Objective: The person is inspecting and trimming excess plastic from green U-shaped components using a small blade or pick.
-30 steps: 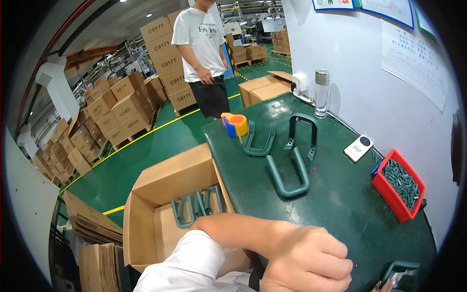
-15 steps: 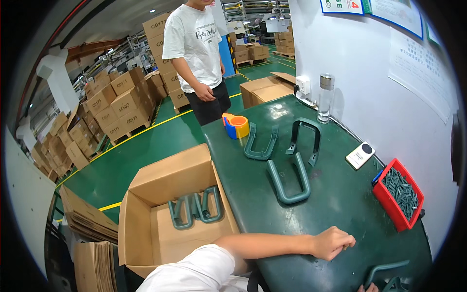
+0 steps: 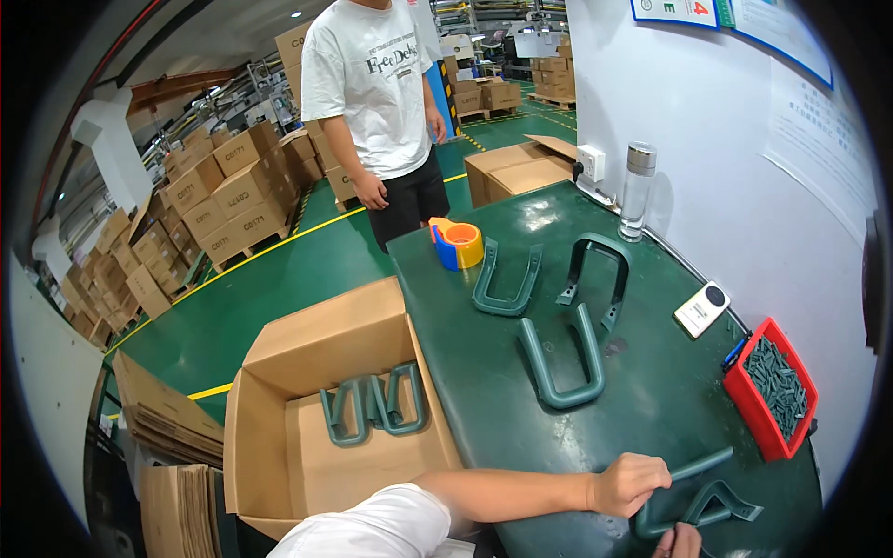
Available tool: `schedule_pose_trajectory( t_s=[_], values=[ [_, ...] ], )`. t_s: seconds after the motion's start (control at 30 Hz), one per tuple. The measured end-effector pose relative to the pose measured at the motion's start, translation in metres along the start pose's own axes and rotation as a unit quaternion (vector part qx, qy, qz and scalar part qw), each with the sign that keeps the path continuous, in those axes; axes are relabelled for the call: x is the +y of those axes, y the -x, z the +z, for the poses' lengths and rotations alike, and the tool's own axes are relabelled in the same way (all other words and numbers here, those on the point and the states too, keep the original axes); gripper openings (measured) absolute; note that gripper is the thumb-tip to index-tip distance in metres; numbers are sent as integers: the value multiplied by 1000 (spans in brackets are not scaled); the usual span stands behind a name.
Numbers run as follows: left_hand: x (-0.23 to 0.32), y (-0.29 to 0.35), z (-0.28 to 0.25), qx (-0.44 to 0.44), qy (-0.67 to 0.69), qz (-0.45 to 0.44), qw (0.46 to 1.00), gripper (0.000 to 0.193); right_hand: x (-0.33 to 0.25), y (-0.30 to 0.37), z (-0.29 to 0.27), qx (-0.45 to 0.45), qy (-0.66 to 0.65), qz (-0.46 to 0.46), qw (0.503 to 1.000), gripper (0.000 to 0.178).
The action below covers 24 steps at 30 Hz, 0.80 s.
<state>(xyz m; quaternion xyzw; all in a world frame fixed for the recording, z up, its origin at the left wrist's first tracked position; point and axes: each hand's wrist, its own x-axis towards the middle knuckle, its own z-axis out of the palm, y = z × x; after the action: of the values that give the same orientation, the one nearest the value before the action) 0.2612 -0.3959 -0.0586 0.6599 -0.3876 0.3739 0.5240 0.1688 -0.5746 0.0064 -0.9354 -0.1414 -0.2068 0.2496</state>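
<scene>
My left hand [image 3: 631, 484] is closed around the upper arm of a dark green U-shaped handle [image 3: 704, 463] near the table's front edge. My right hand [image 3: 682, 541], partly cut off by the lower edge, pinches the same handle's near part. Against it lies another bent green piece [image 3: 744, 507] with a flat, holed end; whether the two are joined I cannot tell. Farther up the table lie more green handles: one on its side [image 3: 567, 398], one beside the tape dispenser [image 3: 507, 305] and one arched with flat ends [image 3: 603, 244].
An open cardboard box [image 3: 307, 465] at the table's left holds several green handles [image 3: 372, 409]. A red bin [image 3: 807, 409] of small green strips stands right, near a white device [image 3: 702, 309] and a clear bottle [image 3: 637, 191]. A person [image 3: 377, 102] stands beyond the table.
My left hand has moved down onto the green handle and closed on it. My right hand has brought that handle and the bent piece leftward and farther into view.
</scene>
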Motion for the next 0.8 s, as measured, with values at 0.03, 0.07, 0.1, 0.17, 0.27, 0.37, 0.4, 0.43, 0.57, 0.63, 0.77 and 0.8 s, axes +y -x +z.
schedule_pose_trajectory(
  t_s=[0.03, 0.07, 0.1, 0.17, 0.27, 0.37, 0.4, 0.43, 0.57, 0.63, 0.77, 0.8],
  values=[
    [2, 1, -1, 2, -3, 6, 1000, 27, 4, -4, -1, 29, 17, -1, 999, 14],
    [2, 3, 1, -6, -6, 11, 1000, 27, 4, -10, -7, 35, 38, 8, 999, 14],
    [2, 5, 3, -14, -8, 15, 1000, 26, 7, -16, -11, 35, 50, 14, 998, 15],
    [4, 9, 7, -38, -9, 16, 999, 26, 14, -25, -16, 28, 73, 27, 997, 17],
    [8, 12, 11, -78, -7, 3, 997, 24, 17, -39, -28, -102, 72, 72, 990, 20],
    [8, 11, 13, -103, -17, -14, 994, 23, 22, -43, -24, -141, -37, 97, 984, 23],
    [7, 12, 13, -110, -22, -22, 993, 23, 19, -44, -24, -153, -35, 95, 983, 24],
    [6, 13, 14, -117, -28, -31, 992, 22, 20, -43, -24, -160, -51, 103, 980, 25],
    [5, 11, 15, -103, -28, -23, 994, 21, 25, -37, -17, -182, -105, 118, 971, 31],
    [6, 11, 14, -113, -29, -25, 993, 21, 24, -35, -16, -196, -84, 84, 973, 32],
    [5, 9, 14, -120, -45, -13, 992, 20, 21, -33, -16, -210, -68, 52, 974, 38],
    [5, 9, 13, -129, -47, -10, 991, 20, 23, -32, -15, -207, -81, 44, 974, 45]
  ],
)
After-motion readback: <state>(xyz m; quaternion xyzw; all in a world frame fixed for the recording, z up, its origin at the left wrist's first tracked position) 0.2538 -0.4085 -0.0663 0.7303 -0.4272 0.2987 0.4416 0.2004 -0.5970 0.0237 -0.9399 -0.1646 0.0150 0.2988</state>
